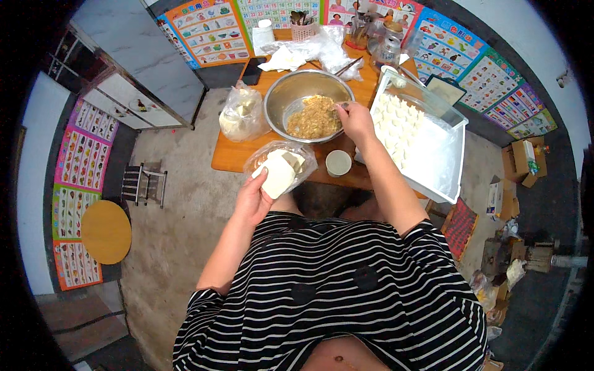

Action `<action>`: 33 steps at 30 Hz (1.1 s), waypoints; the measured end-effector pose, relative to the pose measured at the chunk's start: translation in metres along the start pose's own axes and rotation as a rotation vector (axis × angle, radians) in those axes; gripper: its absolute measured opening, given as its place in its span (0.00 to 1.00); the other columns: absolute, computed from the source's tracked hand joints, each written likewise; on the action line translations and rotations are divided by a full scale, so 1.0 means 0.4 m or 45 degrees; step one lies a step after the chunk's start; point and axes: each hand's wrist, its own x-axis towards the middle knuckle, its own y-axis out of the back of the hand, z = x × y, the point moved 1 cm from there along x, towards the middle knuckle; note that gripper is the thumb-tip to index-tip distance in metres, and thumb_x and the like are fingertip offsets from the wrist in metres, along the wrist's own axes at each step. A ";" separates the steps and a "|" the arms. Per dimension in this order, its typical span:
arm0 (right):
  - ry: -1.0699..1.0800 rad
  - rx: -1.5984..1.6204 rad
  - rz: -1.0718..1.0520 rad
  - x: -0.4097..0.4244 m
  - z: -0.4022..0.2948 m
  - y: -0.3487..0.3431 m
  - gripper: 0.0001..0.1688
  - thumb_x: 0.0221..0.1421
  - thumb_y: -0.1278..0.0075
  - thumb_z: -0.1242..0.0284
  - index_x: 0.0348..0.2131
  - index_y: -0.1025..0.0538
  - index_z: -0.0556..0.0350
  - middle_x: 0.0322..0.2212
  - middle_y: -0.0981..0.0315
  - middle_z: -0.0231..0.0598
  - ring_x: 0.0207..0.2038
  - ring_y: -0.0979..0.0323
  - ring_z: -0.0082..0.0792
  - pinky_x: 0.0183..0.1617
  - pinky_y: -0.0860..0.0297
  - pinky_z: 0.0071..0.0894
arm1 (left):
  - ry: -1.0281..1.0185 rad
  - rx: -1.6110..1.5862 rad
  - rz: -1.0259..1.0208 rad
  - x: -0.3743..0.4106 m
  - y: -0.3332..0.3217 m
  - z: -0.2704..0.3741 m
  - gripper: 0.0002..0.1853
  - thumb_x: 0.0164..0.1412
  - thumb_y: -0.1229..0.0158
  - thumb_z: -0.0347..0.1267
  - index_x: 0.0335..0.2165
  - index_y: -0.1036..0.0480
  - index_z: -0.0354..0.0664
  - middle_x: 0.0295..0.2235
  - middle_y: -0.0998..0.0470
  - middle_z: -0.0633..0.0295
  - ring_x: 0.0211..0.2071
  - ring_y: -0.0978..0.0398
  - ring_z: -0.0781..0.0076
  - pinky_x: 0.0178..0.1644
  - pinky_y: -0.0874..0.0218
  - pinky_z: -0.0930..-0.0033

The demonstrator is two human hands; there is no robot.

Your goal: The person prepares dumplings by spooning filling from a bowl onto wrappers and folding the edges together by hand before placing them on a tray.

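My left hand (253, 200) holds a square dough wrapper (277, 177), thumb on top and fingers beneath. Just behind it, a stack of wrappers (297, 161) sits in an opened clear plastic bag (253, 162) at the table's front edge. My right hand (359, 123) is over the right rim of a steel mixing bowl (278, 88), pinching a small utensil mostly hidden by the fingers. Minced filling (312, 118) fills the bowl's right side, next to that hand. To the right, rows of folded dumplings (397, 127) lie in a white plastic tray (441, 162).
A small round cup (338, 163) stands between the bowl and the table's front edge. Another bag of dough pieces (240, 113) is left of the bowl. A phone (254, 71), crumpled plastic (330, 46), chopsticks (349, 66) and a glass jar (387, 50) are behind it.
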 end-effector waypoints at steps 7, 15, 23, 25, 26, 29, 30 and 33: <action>0.170 -0.057 -0.200 -0.032 0.032 -0.011 0.16 0.55 0.48 0.66 0.25 0.23 0.64 0.28 0.26 0.57 0.34 0.28 0.56 0.38 0.32 0.48 | -0.061 -0.129 0.042 -0.004 -0.033 -0.026 0.22 0.68 0.57 0.31 0.57 0.42 0.32 0.54 0.31 0.50 0.54 0.31 0.57 0.60 0.39 0.57; -0.136 -0.089 -0.597 -0.016 -0.010 0.038 0.20 0.55 0.48 0.63 0.28 0.22 0.66 0.28 0.26 0.61 0.36 0.28 0.60 0.39 0.31 0.46 | -0.066 -0.164 0.038 -0.004 -0.018 -0.042 0.22 0.68 0.58 0.31 0.57 0.42 0.32 0.55 0.31 0.50 0.55 0.31 0.58 0.60 0.39 0.58; -0.672 0.959 -0.264 -0.038 0.097 0.055 0.15 0.61 0.50 0.66 0.34 0.18 0.58 0.25 0.24 0.26 0.23 0.38 0.17 0.29 0.40 0.18 | -0.086 -0.194 0.056 -0.002 -0.011 -0.026 0.23 0.69 0.60 0.33 0.57 0.42 0.31 0.55 0.32 0.50 0.55 0.32 0.58 0.61 0.40 0.58; -0.732 1.171 -0.244 -0.049 0.100 0.066 0.15 0.62 0.51 0.67 0.36 0.19 0.61 0.24 0.24 0.27 0.23 0.38 0.17 0.29 0.41 0.16 | -0.101 -0.227 0.064 0.001 -0.022 -0.023 0.23 0.69 0.61 0.34 0.57 0.42 0.31 0.55 0.32 0.49 0.56 0.33 0.57 0.61 0.41 0.57; -0.704 1.272 -0.262 -0.054 0.106 0.069 0.16 0.63 0.52 0.68 0.38 0.20 0.63 0.24 0.27 0.27 0.24 0.38 0.17 0.28 0.41 0.16 | -0.098 -0.219 0.072 0.011 -0.024 -0.021 0.23 0.70 0.61 0.34 0.57 0.42 0.31 0.55 0.32 0.49 0.56 0.33 0.57 0.61 0.41 0.57; -0.767 1.490 -0.195 -0.073 0.068 0.091 0.16 0.63 0.51 0.68 0.38 0.21 0.65 0.24 0.26 0.30 0.24 0.36 0.20 0.28 0.39 0.18 | -0.069 -0.194 0.101 0.061 -0.028 -0.012 0.23 0.70 0.63 0.35 0.57 0.42 0.32 0.55 0.33 0.49 0.56 0.33 0.57 0.62 0.42 0.56; -0.779 1.551 -0.181 -0.078 0.053 0.099 0.17 0.63 0.52 0.68 0.39 0.21 0.66 0.25 0.26 0.31 0.25 0.35 0.20 0.29 0.38 0.19 | -0.046 -0.190 0.106 0.085 -0.028 -0.010 0.23 0.70 0.64 0.36 0.57 0.42 0.32 0.55 0.33 0.49 0.56 0.33 0.56 0.62 0.42 0.55; -0.732 1.676 -0.152 -0.095 -0.008 0.128 0.18 0.64 0.53 0.67 0.41 0.23 0.69 0.29 0.25 0.33 0.27 0.33 0.21 0.33 0.34 0.21 | -0.006 -0.252 0.111 0.154 -0.047 -0.002 0.23 0.71 0.67 0.37 0.56 0.42 0.33 0.54 0.32 0.48 0.55 0.32 0.55 0.61 0.41 0.54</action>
